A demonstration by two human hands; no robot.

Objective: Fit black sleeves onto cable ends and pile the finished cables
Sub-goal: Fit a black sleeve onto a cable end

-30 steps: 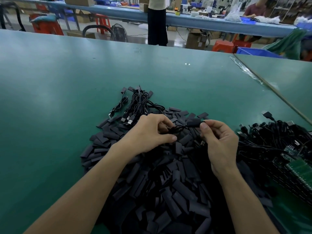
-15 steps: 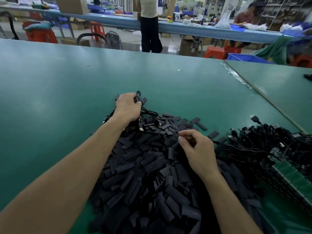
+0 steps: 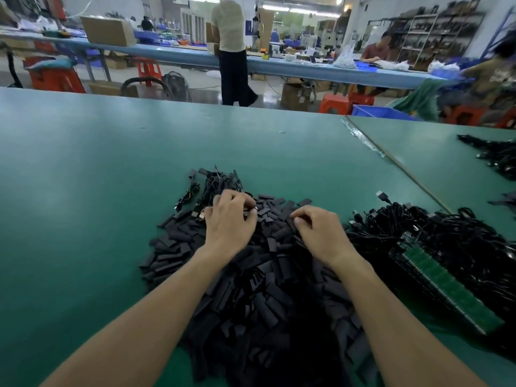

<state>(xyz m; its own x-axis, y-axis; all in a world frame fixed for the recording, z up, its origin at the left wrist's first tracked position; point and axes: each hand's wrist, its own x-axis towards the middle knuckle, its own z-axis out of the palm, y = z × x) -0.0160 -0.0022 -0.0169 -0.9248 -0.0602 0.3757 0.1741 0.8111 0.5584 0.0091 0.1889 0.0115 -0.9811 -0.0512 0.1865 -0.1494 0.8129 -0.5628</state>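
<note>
Fingers [image 3: 233, 197] of the left hand [image 3: 229, 222] curl down onto the cables [image 3: 220, 181] at the sleeves' [image 3: 251, 289] far edge. Gripping? Can't tell. Right hand [image 3: 318, 233] pinches into the pile (sleeve caught or not, can't tell).

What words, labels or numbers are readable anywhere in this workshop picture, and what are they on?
Nothing here can be read with certainty.
Pale lettering on the brown shirt at the far right: too blurred to read.
Pale patch, perhaps a label, on the open cardboard box in the background: too small to read.
Green boards at the right: no legible print.
</note>
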